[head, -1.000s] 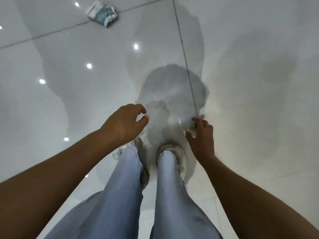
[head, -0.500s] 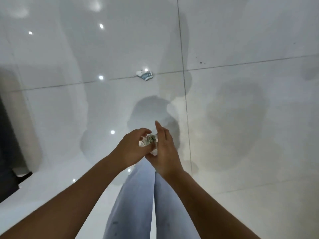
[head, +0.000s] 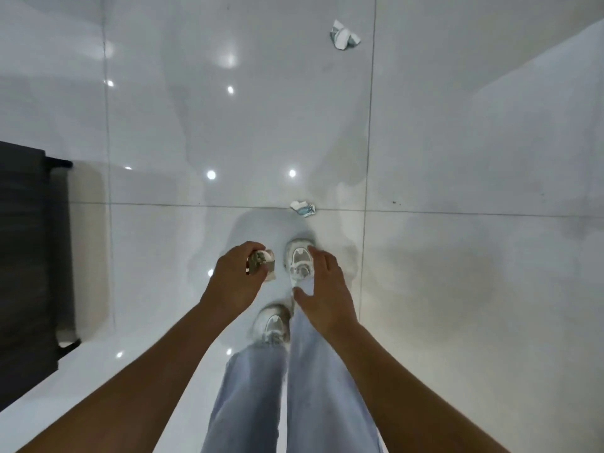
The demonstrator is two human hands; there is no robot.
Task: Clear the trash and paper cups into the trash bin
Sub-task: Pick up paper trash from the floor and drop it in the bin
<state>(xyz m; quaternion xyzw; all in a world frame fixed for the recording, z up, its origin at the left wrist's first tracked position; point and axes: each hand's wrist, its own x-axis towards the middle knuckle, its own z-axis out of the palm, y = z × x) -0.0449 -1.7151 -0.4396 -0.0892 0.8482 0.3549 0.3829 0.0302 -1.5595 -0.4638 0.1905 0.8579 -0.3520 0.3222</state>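
Note:
My left hand (head: 233,282) grips a small crumpled piece of trash (head: 264,261), held out in front of me above the floor. My right hand (head: 323,289) hangs beside it with relaxed fingers and holds nothing. A crumpled white and blue wrapper (head: 303,208) lies on the white tiled floor just ahead of my feet, on a tile joint. Farther away, near the top, lies a second crumpled white piece of paper trash (head: 343,35). No trash bin is in view.
A dark piece of furniture (head: 29,263) with thin black legs stands at the left edge. My legs in light jeans and white sneakers (head: 299,261) are below my hands. The glossy floor (head: 474,158) reflects ceiling lights.
The trash passed from my right hand to my left, and my hands moved apart. I have stood up and stepped forward; the blue wrapper is now nearer, and a second piece has come into view.

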